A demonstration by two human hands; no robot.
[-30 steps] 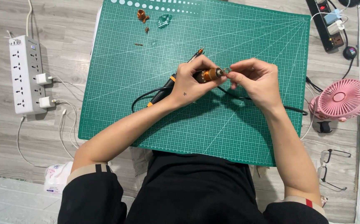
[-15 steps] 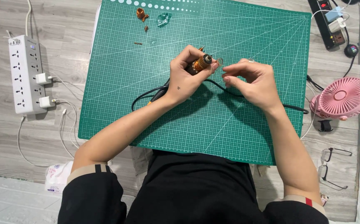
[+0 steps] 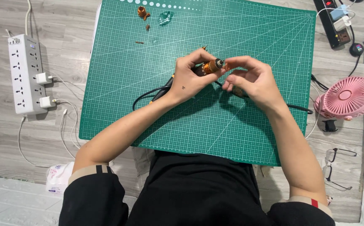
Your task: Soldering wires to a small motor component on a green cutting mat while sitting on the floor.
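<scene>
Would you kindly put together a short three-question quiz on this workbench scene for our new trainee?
1. True or false: the left hand grips the corded tool by its orange collar end.
2. Which lies right of the green cutting mat? A) white power strip B) pink fan C) small orange parts
3. What lies on the floor below the fan?

Key: 1 true; 2 B; 3 eyeglasses.

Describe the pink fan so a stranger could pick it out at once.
Start at the big green cutting mat on the wooden floor and move off its right edge. There, below the black power strip and above the eyeglasses, sits the pink fan: the only round, pink, grilled thing there.
</scene>
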